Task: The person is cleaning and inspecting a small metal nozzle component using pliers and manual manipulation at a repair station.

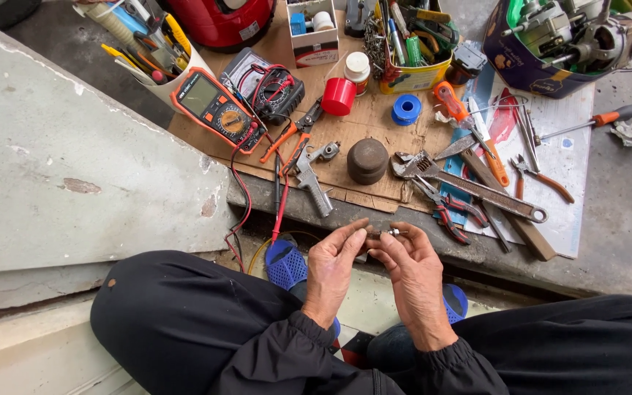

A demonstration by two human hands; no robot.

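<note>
My left hand (pixel 333 268) and my right hand (pixel 412 273) meet in front of me, just above my knees. Together they pinch a small dark cylindrical part with a metal tip (pixel 383 233) between fingertips and thumbs. The part is tiny and mostly hidden by my fingers. Both sleeves are black. Right beyond my fingers lies the edge of a cardboard sheet (pixel 360 124) covered with tools.
On the cardboard lie an orange multimeter (pixel 216 107) with red and black leads, orange-handled pliers (pixel 291 136), a dark round weight (pixel 367 159), an adjustable wrench (pixel 477 186), a red cup (pixel 339 96) and a blue tape roll (pixel 406 108). Several screwdrivers and pliers lie to the right. A grey slab (pixel 60 146) fills the left.
</note>
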